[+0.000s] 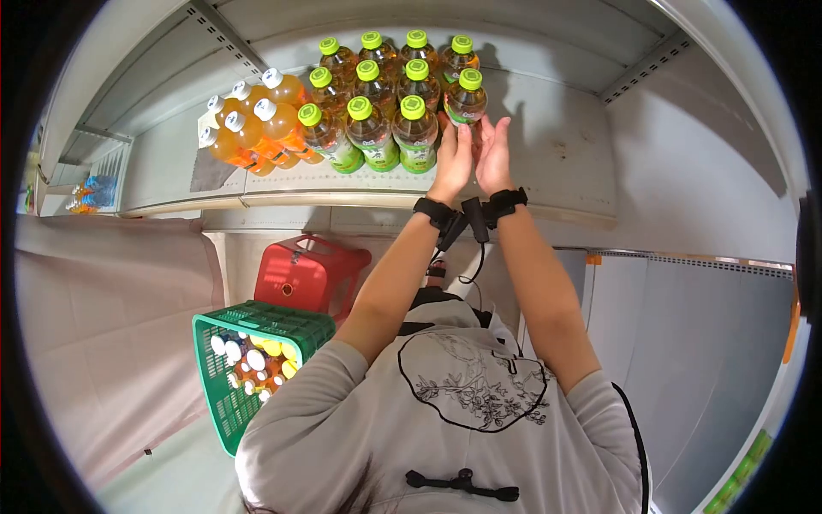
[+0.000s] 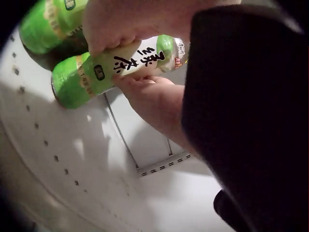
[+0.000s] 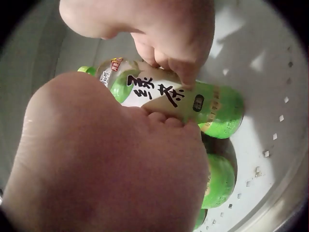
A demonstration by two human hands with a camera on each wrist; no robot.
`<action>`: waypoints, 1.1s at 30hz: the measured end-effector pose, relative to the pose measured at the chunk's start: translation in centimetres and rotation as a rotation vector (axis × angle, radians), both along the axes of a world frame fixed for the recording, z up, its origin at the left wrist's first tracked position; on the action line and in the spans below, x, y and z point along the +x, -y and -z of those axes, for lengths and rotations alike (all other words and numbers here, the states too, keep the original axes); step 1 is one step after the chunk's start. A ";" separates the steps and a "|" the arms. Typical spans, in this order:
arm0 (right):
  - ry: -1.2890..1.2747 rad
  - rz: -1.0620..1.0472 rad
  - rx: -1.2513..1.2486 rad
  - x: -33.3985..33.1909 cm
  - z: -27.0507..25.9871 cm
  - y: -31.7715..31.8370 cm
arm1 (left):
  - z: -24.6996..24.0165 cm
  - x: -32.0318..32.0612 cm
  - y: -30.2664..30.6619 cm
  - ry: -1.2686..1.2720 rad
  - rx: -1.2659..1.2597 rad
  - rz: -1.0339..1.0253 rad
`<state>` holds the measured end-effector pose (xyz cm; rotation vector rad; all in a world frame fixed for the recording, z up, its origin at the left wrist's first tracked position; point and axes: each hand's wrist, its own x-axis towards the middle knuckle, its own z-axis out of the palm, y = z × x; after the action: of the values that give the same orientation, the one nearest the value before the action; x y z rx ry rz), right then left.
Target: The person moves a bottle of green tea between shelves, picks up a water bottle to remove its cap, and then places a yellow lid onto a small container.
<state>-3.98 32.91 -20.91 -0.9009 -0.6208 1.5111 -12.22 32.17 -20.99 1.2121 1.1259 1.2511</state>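
Observation:
In the head view, my left hand (image 1: 454, 164) and right hand (image 1: 493, 157) are on either side of a green tea bottle (image 1: 467, 101) with a lime-green cap. It stands at the front right of the bottle group. From the left wrist, the left hand (image 2: 140, 21) shows on one side of the label, fingers bent against it; the right hand (image 2: 154, 99) is on the other. The right wrist view has the left hand (image 3: 111, 159) large in front and the right hand (image 3: 169, 29) above, fingertips on the label. The bottle's base (image 3: 227, 113) shows below both hands.
Rows of green tea bottles (image 1: 370, 128) stand left of the hands on the white shelf (image 1: 548, 163). Farther left are orange drink bottles (image 1: 244, 128) with white caps. Below, a green crate (image 1: 224, 411) holds more bottles, beside a red basket (image 1: 295, 274).

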 end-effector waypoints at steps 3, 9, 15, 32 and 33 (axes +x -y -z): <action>-0.016 0.011 0.005 -0.3 0.1 -0.4 | 0.9 0.2 -0.7 -0.030 0.061 -0.029; -0.050 0.006 0.047 -0.2 0.1 -0.8 | -0.5 0.2 -0.4 -0.025 0.070 -0.059; -0.087 -0.014 0.067 -0.5 -0.2 -0.5 | 1.3 0.4 0.0 -0.159 -0.056 -0.014; -0.018 -0.033 -0.046 0.0 1.5 -0.8 | 1.3 0.4 0.0 -0.130 0.123 -0.071; 0.016 -0.054 -0.064 0.1 1.1 -0.5 | 0.8 0.3 0.1 -0.131 0.128 -0.063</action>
<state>-3.89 33.36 -22.04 -0.9525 -0.6161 1.5807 -11.94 32.08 -21.76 1.3810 1.2015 1.3234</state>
